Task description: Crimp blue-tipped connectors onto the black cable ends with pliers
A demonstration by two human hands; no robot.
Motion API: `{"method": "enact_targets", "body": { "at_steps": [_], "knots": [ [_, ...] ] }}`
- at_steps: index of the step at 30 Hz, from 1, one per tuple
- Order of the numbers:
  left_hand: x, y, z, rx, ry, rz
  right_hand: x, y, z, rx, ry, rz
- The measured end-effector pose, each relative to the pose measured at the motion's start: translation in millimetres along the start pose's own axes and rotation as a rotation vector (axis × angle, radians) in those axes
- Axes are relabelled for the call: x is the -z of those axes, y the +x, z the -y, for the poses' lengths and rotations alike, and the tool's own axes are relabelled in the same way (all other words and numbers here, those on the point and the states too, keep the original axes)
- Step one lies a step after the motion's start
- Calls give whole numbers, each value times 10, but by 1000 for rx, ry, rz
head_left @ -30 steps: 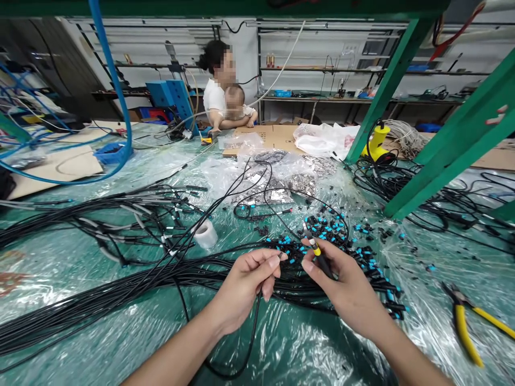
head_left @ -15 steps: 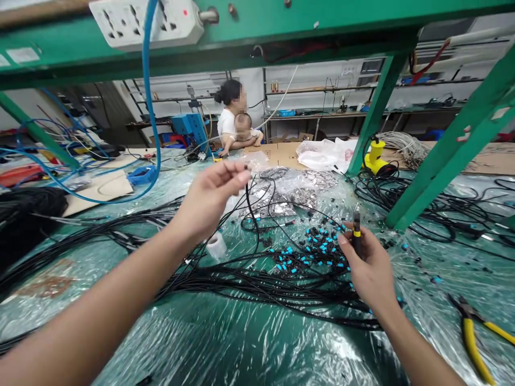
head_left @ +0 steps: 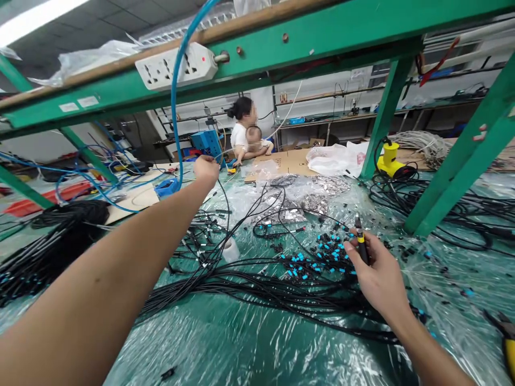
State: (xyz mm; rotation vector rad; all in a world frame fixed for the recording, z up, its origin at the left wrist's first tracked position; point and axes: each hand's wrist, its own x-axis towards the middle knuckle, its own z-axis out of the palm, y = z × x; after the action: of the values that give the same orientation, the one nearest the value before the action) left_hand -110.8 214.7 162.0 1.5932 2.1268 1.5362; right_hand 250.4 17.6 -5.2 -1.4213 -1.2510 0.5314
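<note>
Right-hand grip (head_left: pixel 376 273) on yellow-banded tool (head_left: pixel 361 239)

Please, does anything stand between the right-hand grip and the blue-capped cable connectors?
Nothing visible does: the right-hand grip, holding a yellow-banded black tool, sits at the edge of the blue-capped cable connectors, with no object between them.

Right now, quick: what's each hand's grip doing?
Left hand: closed, pinching a thin black cable.
Right hand: closed, holding a black-and-yellow tool.

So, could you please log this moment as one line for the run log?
left hand: raised, pinching black cable | right hand: gripping yellow-banded black tool | nearby: blue-tipped connectors
</note>
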Motion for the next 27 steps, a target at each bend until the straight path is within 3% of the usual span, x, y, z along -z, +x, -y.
{"method": "enact_targets", "body": {
  "at_steps": [3, 6, 8, 14, 17, 22, 27],
  "knots": [
    [-22, -11, 99, -13, 62, -18, 15, 8, 24, -1, 17, -21],
    [-180, -275, 75, -145, 61, 105, 61, 59, 48, -12, 53, -50],
    [-332, -664, 14, -302, 21, 246, 121, 118, 56, -17, 111, -90],
    [-825, -2288, -198, -753, -155, 828, 373, 302, 45, -42, 322, -297],
    [-1114, -2813, -355, -875, -187, 972, 468, 357, 36, -62, 394, -379],
    [-1513, -3103, -596, -967, -205, 1117, 531, 405, 27, -107, 458, -442],
    [-1577, -3121, -652, -887, -231, 1164, 508, 397, 30, -112, 487, -443]
  ]
}}
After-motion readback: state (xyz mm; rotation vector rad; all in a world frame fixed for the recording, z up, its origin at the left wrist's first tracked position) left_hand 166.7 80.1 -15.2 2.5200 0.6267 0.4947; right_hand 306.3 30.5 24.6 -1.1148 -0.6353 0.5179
